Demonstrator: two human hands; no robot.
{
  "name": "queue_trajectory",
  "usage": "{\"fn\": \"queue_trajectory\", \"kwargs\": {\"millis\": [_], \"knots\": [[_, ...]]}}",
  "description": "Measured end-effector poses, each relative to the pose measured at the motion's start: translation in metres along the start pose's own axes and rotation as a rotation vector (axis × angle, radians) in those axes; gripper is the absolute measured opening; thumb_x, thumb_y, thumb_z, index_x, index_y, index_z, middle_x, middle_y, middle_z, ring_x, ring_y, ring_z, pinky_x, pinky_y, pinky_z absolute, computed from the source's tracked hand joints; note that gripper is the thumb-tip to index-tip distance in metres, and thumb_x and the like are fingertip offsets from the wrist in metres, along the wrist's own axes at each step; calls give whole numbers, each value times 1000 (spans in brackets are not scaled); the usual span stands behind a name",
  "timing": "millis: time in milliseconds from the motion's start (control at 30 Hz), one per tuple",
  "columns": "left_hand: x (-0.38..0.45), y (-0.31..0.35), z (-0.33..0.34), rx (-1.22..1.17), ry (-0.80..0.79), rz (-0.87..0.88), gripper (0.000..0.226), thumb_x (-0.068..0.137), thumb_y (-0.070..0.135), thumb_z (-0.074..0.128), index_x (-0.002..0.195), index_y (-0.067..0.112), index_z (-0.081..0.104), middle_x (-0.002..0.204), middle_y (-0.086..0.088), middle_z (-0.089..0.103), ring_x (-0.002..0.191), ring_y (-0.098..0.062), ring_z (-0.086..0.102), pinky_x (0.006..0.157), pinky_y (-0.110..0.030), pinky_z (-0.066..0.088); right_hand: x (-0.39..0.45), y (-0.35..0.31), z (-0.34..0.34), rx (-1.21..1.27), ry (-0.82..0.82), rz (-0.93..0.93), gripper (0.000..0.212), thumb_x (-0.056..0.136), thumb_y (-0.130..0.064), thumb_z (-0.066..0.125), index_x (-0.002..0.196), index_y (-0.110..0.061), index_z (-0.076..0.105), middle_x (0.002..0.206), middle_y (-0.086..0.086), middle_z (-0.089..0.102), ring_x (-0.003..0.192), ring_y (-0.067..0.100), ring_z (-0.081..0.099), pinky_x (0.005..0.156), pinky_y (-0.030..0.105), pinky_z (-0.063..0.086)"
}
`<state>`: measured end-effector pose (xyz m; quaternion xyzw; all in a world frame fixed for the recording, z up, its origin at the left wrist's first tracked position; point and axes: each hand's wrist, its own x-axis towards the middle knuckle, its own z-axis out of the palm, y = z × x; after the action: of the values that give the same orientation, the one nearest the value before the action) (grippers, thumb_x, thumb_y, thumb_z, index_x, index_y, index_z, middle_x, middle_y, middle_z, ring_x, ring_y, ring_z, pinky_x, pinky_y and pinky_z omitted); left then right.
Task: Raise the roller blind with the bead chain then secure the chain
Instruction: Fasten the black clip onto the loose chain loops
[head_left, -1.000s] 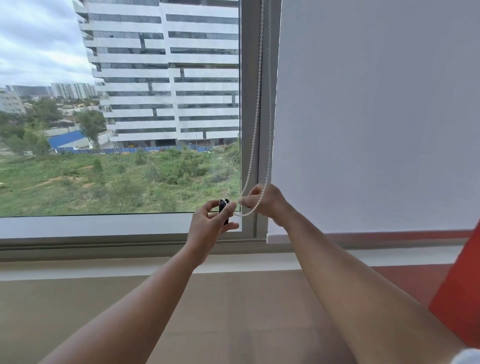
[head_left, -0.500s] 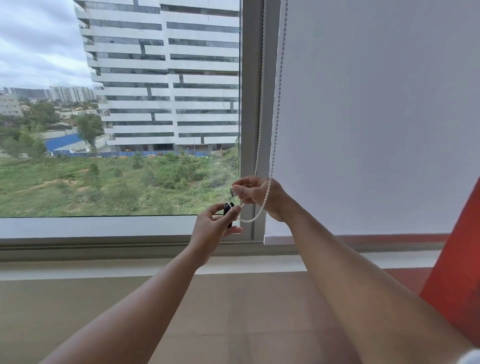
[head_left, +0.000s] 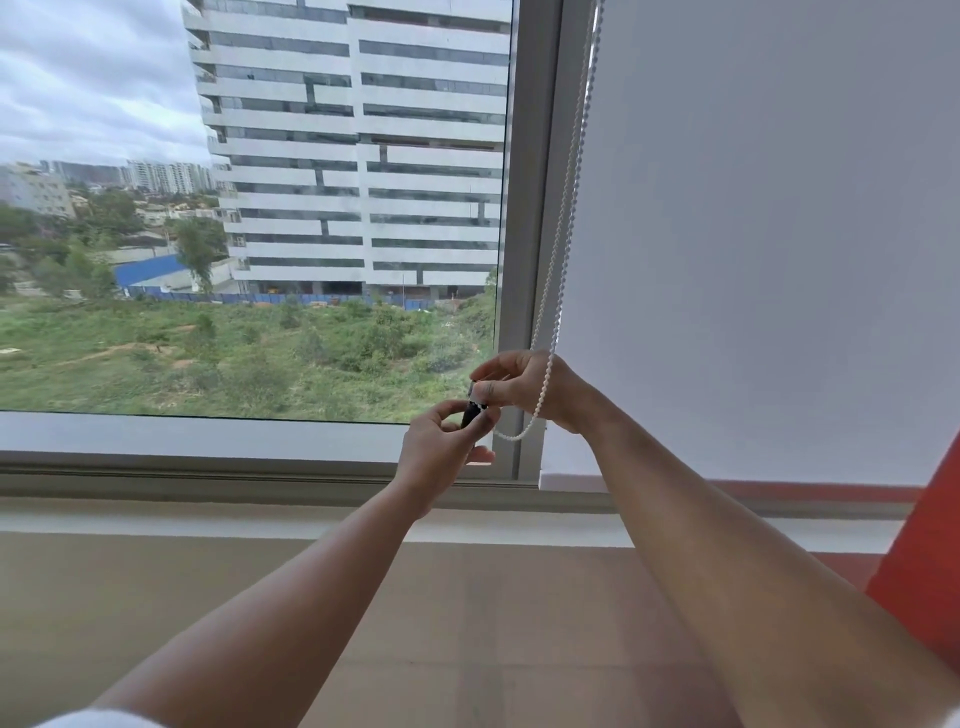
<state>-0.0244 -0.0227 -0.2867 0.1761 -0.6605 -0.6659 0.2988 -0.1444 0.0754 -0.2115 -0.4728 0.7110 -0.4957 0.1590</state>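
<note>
Blind: roller blind (head_left: 769, 234) hung fully down over the rt pane, bottom bar just above the sill (head_left: 208, 514); not raised yet, by the look of it.
Chain: bead chain (head_left: 563, 218) ran down the window frame (head_left: 524, 208) at the blind's left edge, draped over the right hand, loop sagging just below it.
Left hand: left hand (head_left: 441, 447) pinched a small black clip (head_left: 471, 413) btwn thumb & fingers, other fingers curled.
Right hand: right hand (head_left: 524, 387) pinched the clip's top end, fingers pressed together; chain lay across its back.
Step (judged): prob. freeing or fitting the clip on the chain; can't tell which, detail too small.
How to do well: keep left hand steady as anchor, work w/ right fingertips only; keep loop slack so beads don't snap out; don't tug down or the blind shifts.
Risk: clip slipping, chain swinging away.
Surface: pale sill, beige floor (head_left: 467, 623) below, no tabletop.
Room: large glazed pane, white tower & scrub outside, overcast; red panel (head_left: 924, 561) at far rt.
</note>
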Motion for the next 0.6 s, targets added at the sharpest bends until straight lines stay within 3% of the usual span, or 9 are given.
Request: {"fn": "queue_trajectory", "kwargs": {"millis": [100,367,500,600], "knots": [[0,-1,-1,0,6,-6,44,80,39,81,115,16,67,68,10,75,79,-31,78,95,-49,56,3,-3,-2,-89,-43,12,25,82,-15,76,107,-14,75,101,3,75,97,15,71,91,29,56],[1,1,-5,12,1,-15,40,80,37,82,111,16,67,70,6,77,80,-33,78,97,-51,54,6,-10,-5,-238,-121,-28,28,85,-7,67,110,-17,75,104,-1,75,104,15,69,96,34,55],[1,2,-5,18,-18,-16,41,79,39,82,109,15,68,74,4,77,81,-33,78,98,-52,54,8,-12,-4,-306,-132,-46,34,85,1,59,108,-18,76,101,-1,76,102,14,71,95,35,56],[1,4,-5,20,-29,-22,42,80,38,81,110,13,68,81,-2,77,82,-35,77,98,-52,54,10,-14,-6,-331,-153,-40,30,83,-5,65,105,-21,77,100,-3,77,99,11,71,95,33,55]]}}
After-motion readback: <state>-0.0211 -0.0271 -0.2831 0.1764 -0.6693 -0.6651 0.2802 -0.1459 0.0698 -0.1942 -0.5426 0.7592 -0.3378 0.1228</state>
